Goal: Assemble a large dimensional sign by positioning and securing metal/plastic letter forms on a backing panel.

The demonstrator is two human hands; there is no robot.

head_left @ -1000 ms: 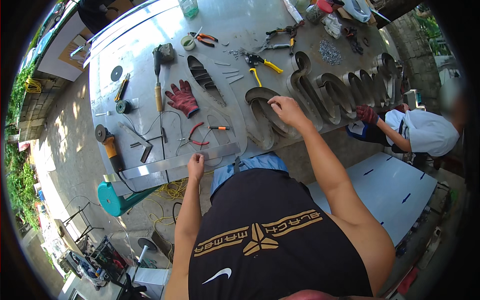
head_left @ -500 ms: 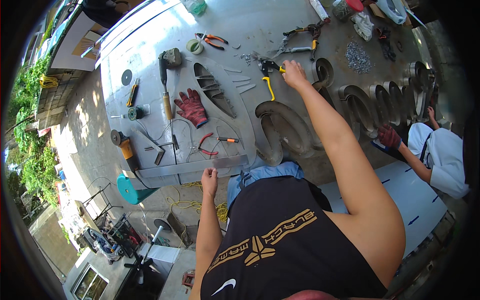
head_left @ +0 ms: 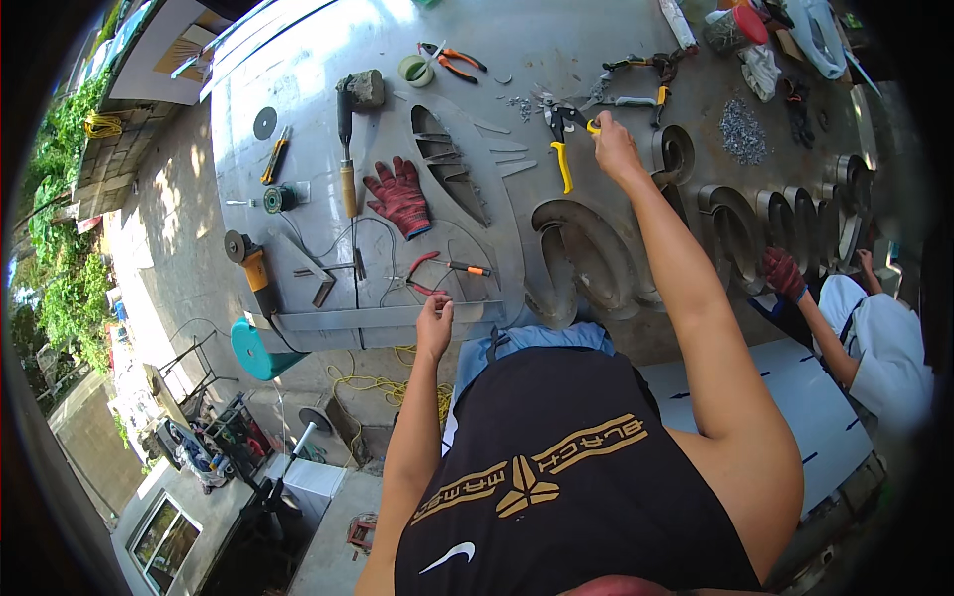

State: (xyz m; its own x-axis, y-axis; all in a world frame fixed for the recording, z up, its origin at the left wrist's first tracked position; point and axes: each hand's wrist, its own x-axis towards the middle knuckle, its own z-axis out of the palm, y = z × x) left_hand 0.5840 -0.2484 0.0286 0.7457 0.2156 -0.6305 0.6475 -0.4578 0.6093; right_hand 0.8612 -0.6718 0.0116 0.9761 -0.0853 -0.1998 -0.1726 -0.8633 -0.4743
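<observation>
At the far left of the metal table (head_left: 298,60), an angle grinder (head_left: 250,260) lies near the edge, with a hammer (head_left: 345,139) and a red glove (head_left: 399,197) further in. Lower centre, the left hand (head_left: 434,323) rests on the table's near edge beside red pliers (head_left: 422,273), fingers loosely curled and holding nothing; it has kept that place on the edge through the last second. Right of it sits a large curved metal letter (head_left: 586,253), where the right hand lay a second ago. That right hand (head_left: 614,147) has since stretched up the frame and now closes its fingers on one yellow handle of the snips (head_left: 562,149) in the upper middle, so the tool looks about to be lifted. Further right more metal letters (head_left: 785,214) stand in a row, and a co-worker's gloved hand (head_left: 783,273) touches them at the right edge.
</observation>
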